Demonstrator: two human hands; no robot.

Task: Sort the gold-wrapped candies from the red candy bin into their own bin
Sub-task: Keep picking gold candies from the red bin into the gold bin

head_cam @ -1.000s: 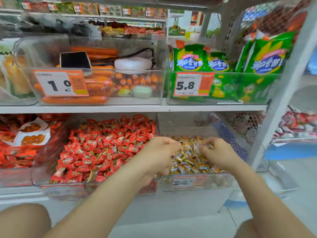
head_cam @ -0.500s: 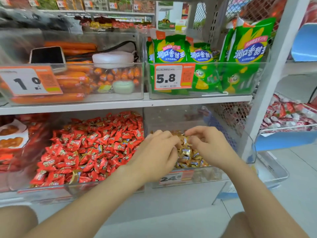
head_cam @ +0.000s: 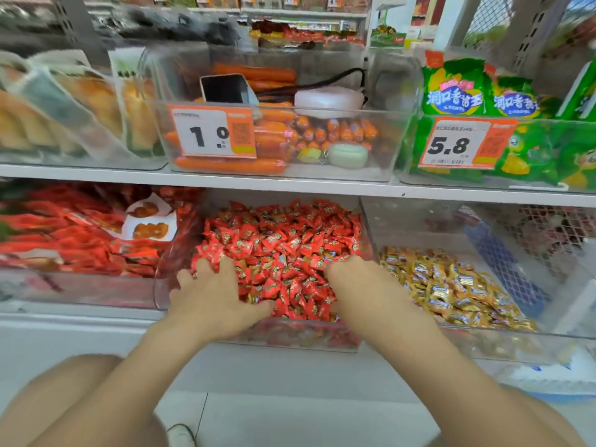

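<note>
A clear bin of red-wrapped candies (head_cam: 283, 240) sits on the lower shelf, centre. To its right stands a clear bin of gold-wrapped candies (head_cam: 451, 285). A few gold wrappers (head_cam: 254, 298) show among the red ones near the front. My left hand (head_cam: 213, 298) lies palm-down on the red pile at the bin's front left, fingers spread into the candies. My right hand (head_cam: 351, 279) reaches into the red bin's right side; its fingertips are buried among the candies, so I cannot see whether they hold anything.
The white shelf board (head_cam: 290, 183) runs just above both bins. On it stand a bin of orange sausages (head_cam: 274, 140) with a phone, and green snack bags (head_cam: 483, 124). Red packets (head_cam: 80, 233) fill the bin at the left. My knees frame the floor below.
Both hands have moved left, from over the gold candy bin into the red candy bin. The camera has swung left too.
</note>
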